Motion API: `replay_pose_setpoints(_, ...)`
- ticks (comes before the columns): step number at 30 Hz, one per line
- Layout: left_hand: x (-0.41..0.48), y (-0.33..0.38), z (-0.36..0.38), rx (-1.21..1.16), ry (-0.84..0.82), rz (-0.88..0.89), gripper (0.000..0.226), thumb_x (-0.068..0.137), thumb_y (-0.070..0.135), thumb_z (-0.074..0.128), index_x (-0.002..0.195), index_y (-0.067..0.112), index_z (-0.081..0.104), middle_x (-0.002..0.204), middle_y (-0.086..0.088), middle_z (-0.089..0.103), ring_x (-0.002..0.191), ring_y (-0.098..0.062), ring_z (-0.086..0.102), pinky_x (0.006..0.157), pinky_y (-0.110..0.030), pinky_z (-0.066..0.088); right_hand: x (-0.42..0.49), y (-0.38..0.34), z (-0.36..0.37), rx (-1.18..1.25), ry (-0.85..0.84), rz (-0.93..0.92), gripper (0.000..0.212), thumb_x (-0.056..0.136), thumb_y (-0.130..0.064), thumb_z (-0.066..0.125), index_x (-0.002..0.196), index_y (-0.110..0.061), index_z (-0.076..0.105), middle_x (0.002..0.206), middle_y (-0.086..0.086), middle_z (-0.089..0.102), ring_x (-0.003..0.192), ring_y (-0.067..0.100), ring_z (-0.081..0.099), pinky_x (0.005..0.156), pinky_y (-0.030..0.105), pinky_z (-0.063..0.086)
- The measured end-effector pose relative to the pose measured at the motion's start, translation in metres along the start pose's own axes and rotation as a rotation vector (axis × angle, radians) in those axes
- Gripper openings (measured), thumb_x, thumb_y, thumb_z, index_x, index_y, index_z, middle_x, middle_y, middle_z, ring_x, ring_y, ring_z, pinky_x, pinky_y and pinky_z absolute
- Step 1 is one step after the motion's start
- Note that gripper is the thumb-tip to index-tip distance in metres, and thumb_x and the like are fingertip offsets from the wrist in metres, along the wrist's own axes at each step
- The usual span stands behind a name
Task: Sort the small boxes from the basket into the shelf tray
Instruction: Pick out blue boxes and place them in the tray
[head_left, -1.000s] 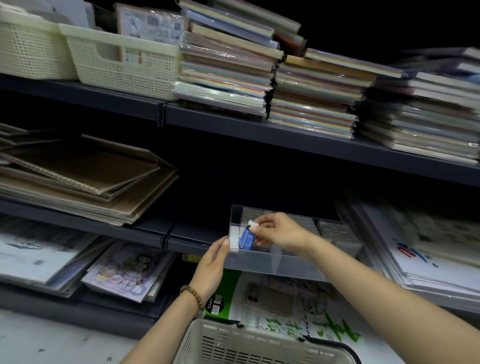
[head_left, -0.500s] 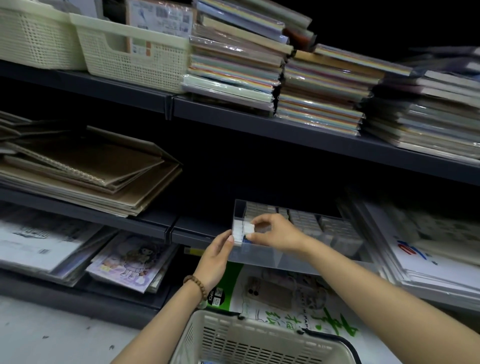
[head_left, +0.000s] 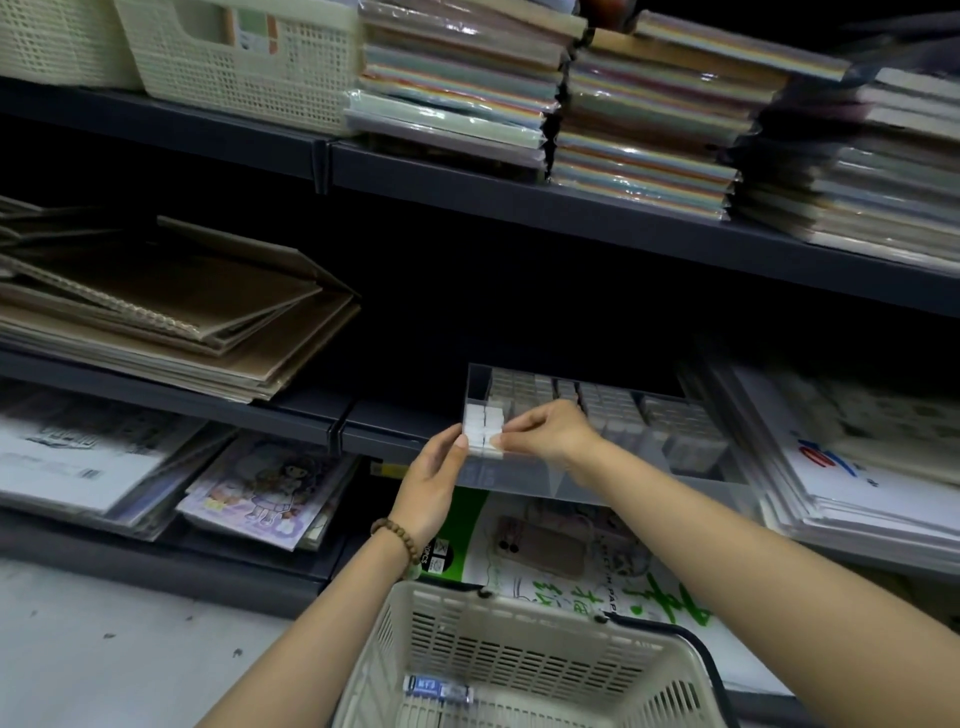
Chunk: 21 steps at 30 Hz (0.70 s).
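Dark shelving (head_left: 571, 208): one tray (head_left: 649, 480), two hands (head_left: 434, 483) (head_left: 550, 434)

cream lattice bins (head_left: 234, 62) sit on the top shelf (head_left: 467, 174) beside stacks of wrapped coloured paper (head_left: 644, 130); brown spiral sketchbooks (head_left: 171, 306) lie one shelf down, a cartoon colouring book (head_left: 260, 493) below them.

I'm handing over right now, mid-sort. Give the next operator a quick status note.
Left hand: open, steadying the clear plastic shelf tray at its front-left corner.
Right hand: fingertips on the small white boxes in the tray's left compartment; grip unclear.
Done: white boxes sit in that compartment.
Left: blue-labelled small boxes lie in the cream plastic basket; move them over.
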<state>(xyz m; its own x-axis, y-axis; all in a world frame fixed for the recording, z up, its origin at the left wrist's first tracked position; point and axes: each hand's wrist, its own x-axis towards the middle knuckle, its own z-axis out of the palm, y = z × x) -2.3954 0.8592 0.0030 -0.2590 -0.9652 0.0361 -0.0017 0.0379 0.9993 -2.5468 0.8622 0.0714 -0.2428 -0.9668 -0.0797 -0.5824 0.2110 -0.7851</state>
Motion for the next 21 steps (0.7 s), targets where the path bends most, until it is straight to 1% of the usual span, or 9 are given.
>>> replay_pose_setpoints(3, -0.002, 0.004, 0.000, -0.043, -0.018, -0.022, 0.043, 0.094, 0.036, 0.045, 0.134, 0.020, 0.045, 0.133, 0.000, 0.052, 0.122, -0.012, 0.049, 0.106, -0.034, 0.038, -0.004, -0.003, -0.006, 0.100, -0.061, 0.033, 0.021, 0.080, -0.018, 0.074, 0.096, -0.004, 0.073, 0.102, 0.010, 0.072, 0.094, 0.016, 0.067, 0.092, 0.028, 0.051)
replay_pose_setpoints(5, -0.007, 0.005, -0.001, -0.052, -0.046, -0.039, 0.044, 0.094, 0.034, 0.045, 0.135, 0.018, 0.044, 0.134, -0.001, 0.052, 0.123, -0.014, 0.049, 0.107, -0.037, 0.038, -0.014, -0.004, -0.010, 0.123, -0.095, 0.002, 0.024, 0.088, -0.020, 0.065, 0.105, -0.005, 0.070, 0.109, 0.008, 0.069, 0.094, 0.014, 0.066, 0.089, 0.023, 0.050)
replay_pose_setpoints(8, -0.022, -0.004, -0.010, -0.009, -0.096, -0.030, 0.048, 0.090, 0.037, 0.047, 0.135, 0.021, 0.044, 0.135, 0.002, 0.050, 0.123, -0.012, 0.048, 0.106, -0.035, 0.039, -0.039, 0.005, -0.025, 0.167, -0.066, -0.123, 0.027, 0.092, -0.021, 0.058, 0.117, -0.013, 0.064, 0.113, -0.005, 0.064, 0.104, 0.010, 0.062, 0.092, 0.020, 0.048)
replay_pose_setpoints(10, -0.041, -0.019, -0.018, 0.014, -0.145, -0.058, 0.051, 0.084, 0.040, 0.050, 0.132, 0.023, 0.045, 0.132, 0.006, 0.052, 0.119, -0.009, 0.052, 0.099, -0.029, 0.044, -0.062, 0.024, -0.037, 0.289, -0.121, -0.116, 0.025, 0.091, -0.022, 0.059, 0.116, -0.020, 0.065, 0.114, -0.007, 0.067, 0.104, 0.007, 0.065, 0.088, 0.019, 0.051)
replay_pose_setpoints(12, -0.064, -0.044, -0.021, 0.035, -0.212, -0.124, 0.043, 0.085, 0.036, 0.051, 0.127, 0.026, 0.046, 0.124, 0.010, 0.056, 0.109, -0.003, 0.058, 0.085, -0.019, 0.050, -0.084, 0.052, -0.042, 0.461, -0.230, -0.025, 0.020, 0.090, -0.023, 0.060, 0.108, -0.023, 0.069, 0.109, -0.005, 0.071, 0.099, 0.010, 0.068, 0.078, 0.017, 0.054)
replay_pose_setpoints(14, -0.081, -0.077, -0.020, 0.112, -0.294, -0.226, 0.031, 0.090, 0.027, 0.052, 0.121, 0.027, 0.050, 0.117, 0.009, 0.060, 0.104, -0.004, 0.061, 0.077, -0.013, 0.050, -0.100, 0.094, -0.032, 0.532, -0.300, 0.106, 0.018, 0.088, -0.021, 0.062, 0.104, -0.021, 0.071, 0.105, 0.000, 0.073, 0.096, 0.014, 0.070, 0.072, 0.017, 0.055)
replay_pose_setpoints(16, -0.094, -0.115, -0.012, 0.255, -0.383, -0.330, 0.027, 0.091, 0.024, 0.054, 0.119, 0.024, 0.053, 0.117, 0.005, 0.060, 0.106, -0.010, 0.060, 0.076, -0.011, 0.049, -0.113, 0.149, -0.010, 0.466, -0.343, 0.266, 0.017, 0.087, -0.018, 0.064, 0.103, -0.020, 0.070, 0.104, 0.003, 0.073, 0.094, 0.016, 0.070, 0.072, 0.018, 0.056)
replay_pose_setpoints(18, -0.106, -0.155, -0.002, 0.356, -0.457, -0.440, 0.031, 0.091, 0.023, 0.056, 0.121, 0.016, 0.054, 0.117, -0.001, 0.060, 0.105, -0.014, 0.059, 0.078, -0.012, 0.048, -0.124, 0.206, 0.020, 0.346, -0.446, 0.440, 0.021, 0.086, -0.017, 0.066, 0.107, -0.018, 0.067, 0.107, 0.007, 0.072, 0.096, 0.017, 0.069, 0.080, 0.020, 0.056)
replay_pose_setpoints(21, -0.120, -0.211, 0.016, 0.471, -0.585, -0.576, 0.030, 0.091, 0.018, 0.058, 0.118, 0.007, 0.058, 0.114, -0.006, 0.059, 0.096, -0.010, 0.055, 0.070, -0.002, 0.042, -0.140, 0.279, 0.066, 0.256, -0.589, 0.658, 0.029, 0.087, -0.016, 0.066, 0.115, -0.009, 0.064, 0.102, 0.007, 0.070, 0.089, 0.015, 0.067, 0.080, 0.022, 0.053)
